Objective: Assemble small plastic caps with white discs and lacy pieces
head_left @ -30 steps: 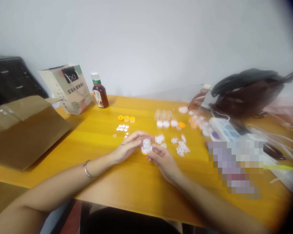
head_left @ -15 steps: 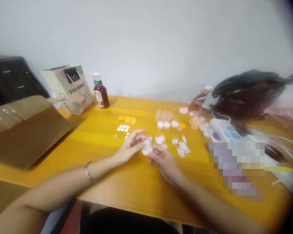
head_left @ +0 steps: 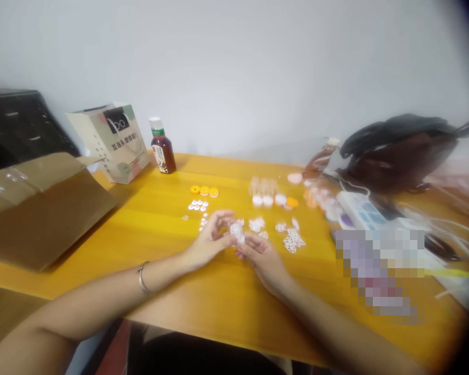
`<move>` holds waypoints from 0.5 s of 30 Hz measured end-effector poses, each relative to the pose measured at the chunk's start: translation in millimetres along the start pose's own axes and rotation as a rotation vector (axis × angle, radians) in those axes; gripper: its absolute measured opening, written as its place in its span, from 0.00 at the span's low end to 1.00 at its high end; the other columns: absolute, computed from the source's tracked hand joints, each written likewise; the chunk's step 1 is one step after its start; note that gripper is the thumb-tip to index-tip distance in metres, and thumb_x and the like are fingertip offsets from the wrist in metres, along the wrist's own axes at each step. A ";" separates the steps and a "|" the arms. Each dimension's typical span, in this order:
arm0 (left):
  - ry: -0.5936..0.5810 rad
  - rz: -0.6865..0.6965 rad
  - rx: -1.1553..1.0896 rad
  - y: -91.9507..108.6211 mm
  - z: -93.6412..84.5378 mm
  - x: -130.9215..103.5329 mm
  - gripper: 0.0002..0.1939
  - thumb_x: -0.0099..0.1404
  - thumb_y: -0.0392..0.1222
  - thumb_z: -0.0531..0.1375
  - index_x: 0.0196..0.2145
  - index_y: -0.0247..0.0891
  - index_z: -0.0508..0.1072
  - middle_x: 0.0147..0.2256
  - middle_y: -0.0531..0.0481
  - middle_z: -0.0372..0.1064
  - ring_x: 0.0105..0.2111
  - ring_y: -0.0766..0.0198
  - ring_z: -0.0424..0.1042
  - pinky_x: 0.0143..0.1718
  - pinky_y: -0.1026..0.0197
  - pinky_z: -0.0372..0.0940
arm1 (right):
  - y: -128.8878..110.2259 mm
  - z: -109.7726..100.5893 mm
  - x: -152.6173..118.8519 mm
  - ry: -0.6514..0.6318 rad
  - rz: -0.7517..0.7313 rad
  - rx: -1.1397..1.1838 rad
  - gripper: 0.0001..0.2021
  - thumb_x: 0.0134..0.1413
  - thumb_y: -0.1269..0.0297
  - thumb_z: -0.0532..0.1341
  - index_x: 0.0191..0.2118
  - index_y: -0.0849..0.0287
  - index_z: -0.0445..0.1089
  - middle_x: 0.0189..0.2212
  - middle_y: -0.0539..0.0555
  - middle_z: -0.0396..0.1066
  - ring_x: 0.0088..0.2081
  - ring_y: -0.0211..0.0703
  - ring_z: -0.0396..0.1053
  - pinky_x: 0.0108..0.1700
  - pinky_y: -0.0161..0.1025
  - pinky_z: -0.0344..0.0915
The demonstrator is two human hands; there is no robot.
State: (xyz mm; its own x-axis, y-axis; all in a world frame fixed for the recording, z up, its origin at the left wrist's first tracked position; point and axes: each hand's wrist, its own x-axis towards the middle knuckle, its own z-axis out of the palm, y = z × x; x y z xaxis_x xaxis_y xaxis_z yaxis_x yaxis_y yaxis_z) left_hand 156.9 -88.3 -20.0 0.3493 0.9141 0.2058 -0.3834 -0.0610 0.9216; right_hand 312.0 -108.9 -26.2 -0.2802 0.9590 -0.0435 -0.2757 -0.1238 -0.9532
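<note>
Between my two hands is a small white, partly see-through plastic piece (head_left: pixel 236 230), too blurred to name more closely. My left hand (head_left: pixel 214 235) pinches it from the left with thumb and fingers. From the right, the fingertips of my right hand (head_left: pixel 259 252) close on its lower edge. Just beyond lie white pieces (head_left: pixel 257 224), and to the right a pile of white perforated pieces (head_left: pixel 293 240). Left of my hands are several small white round parts (head_left: pixel 198 205) and a row of yellow discs (head_left: pixel 205 191).
Farther back stand clear cylinders (head_left: pixel 263 186) beside white round caps (head_left: pixel 268 200). A bottle of dark red liquid (head_left: pixel 163 151), a paper bag (head_left: pixel 127 146) and a cardboard box (head_left: pixel 47 208) are at left. At right are a power strip (head_left: pixel 361 211), cables and a dark bag (head_left: pixel 402 156).
The white piece has turned between my fingers; the orange spot at its underside no longer shows. My hands stay in nearly the same place, and the things on the table have not moved.
</note>
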 end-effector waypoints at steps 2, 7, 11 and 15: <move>-0.038 -0.015 -0.015 1.7 -1.2 0.9 0.23 0.55 0.42 0.63 0.47 0.40 0.59 0.39 0.46 0.67 0.38 0.62 0.66 0.40 0.60 0.60 | -0.5 0.3 -0.3 -0.007 0.023 0.036 0.12 0.39 0.62 0.67 0.33 0.58 0.73 0.23 0.48 0.69 0.23 0.32 0.60 0.29 0.33 0.59; -0.109 -0.035 -0.039 1.0 -5.2 3.1 0.24 0.57 0.46 0.61 0.49 0.40 0.59 0.47 0.42 0.62 0.47 0.58 0.62 0.44 0.58 0.58 | -0.3 -0.4 0.6 0.020 0.021 0.054 0.12 0.39 0.62 0.67 0.34 0.58 0.73 0.25 0.49 0.69 0.23 0.32 0.60 0.29 0.32 0.59; -0.075 -0.022 -0.011 -1.2 -5.7 3.3 0.25 0.55 0.41 0.63 0.48 0.41 0.59 0.40 0.47 0.65 0.38 0.63 0.66 0.40 0.61 0.59 | 0.0 -0.6 0.5 0.021 0.008 0.011 0.14 0.38 0.63 0.67 0.36 0.57 0.73 0.26 0.50 0.71 0.24 0.33 0.61 0.30 0.33 0.59; -0.136 -0.081 -0.134 1.6 -4.0 3.4 0.25 0.58 0.46 0.59 0.51 0.41 0.56 0.43 0.43 0.65 0.41 0.59 0.66 0.41 0.57 0.59 | -0.3 0.0 -0.1 0.022 -0.001 0.002 0.13 0.39 0.62 0.67 0.35 0.57 0.73 0.27 0.50 0.71 0.24 0.34 0.61 0.30 0.34 0.60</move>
State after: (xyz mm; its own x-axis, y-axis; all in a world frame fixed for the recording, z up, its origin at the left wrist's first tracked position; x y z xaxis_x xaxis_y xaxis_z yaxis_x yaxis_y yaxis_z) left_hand 154.1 -83.7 -19.2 0.4925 0.8506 0.1840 -0.4564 0.0724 0.8868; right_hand 312.0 -109.0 -25.9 -0.2597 0.9644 -0.0495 -0.2773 -0.1236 -0.9528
